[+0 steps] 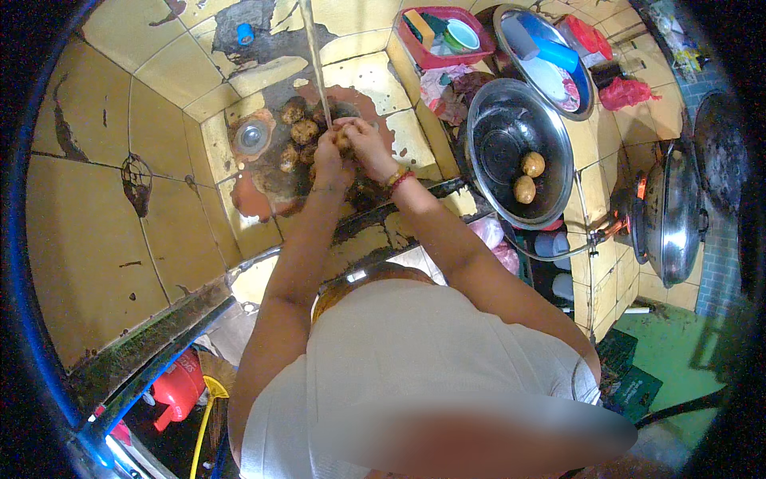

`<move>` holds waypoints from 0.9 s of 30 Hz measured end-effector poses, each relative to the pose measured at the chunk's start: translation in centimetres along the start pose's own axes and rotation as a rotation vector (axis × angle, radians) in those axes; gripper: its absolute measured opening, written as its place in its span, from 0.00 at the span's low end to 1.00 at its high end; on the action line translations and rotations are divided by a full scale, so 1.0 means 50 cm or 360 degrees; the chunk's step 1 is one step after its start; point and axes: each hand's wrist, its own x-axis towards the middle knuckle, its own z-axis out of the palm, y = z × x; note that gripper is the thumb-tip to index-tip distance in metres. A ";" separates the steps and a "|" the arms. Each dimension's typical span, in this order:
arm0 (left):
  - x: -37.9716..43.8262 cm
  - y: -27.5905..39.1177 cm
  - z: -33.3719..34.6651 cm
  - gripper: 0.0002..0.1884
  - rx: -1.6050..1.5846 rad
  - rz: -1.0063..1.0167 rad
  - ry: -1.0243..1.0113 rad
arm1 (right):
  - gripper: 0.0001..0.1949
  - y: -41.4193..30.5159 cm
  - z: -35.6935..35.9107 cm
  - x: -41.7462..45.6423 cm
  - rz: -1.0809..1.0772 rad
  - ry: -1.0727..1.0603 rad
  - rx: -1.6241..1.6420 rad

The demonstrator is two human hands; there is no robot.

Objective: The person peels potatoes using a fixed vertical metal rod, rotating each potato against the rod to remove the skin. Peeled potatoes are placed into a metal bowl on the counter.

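My left hand (333, 160) and my right hand (369, 146) meet over a tiled sink basin (413, 141). Between their fingers is a potato (342, 141), mostly hidden by them. A thin stream of water (316, 60) runs down onto my hands from above. Several soil-covered potatoes (304, 131) lie on the sink floor just left of my hands, and others are partly hidden behind my wrists. To the right, a wide metal basin (497, 194) holds two cleaner, pale brown potatoes (525, 189).
A drain (251, 138) lies left of the potatoes. Beyond the sink's right wall are a red plastic tub (440, 61) with a sponge and a metal tray (589, 105) with cups. A lidded pan (676, 221) sits over a lit burner (619, 223) at far right.
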 end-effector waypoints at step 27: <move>-0.070 0.019 0.050 0.06 0.0499 0.0269 0.0102 | 0.12 0.045 0.013 -0.007 0.0000 -0.0159 0.0922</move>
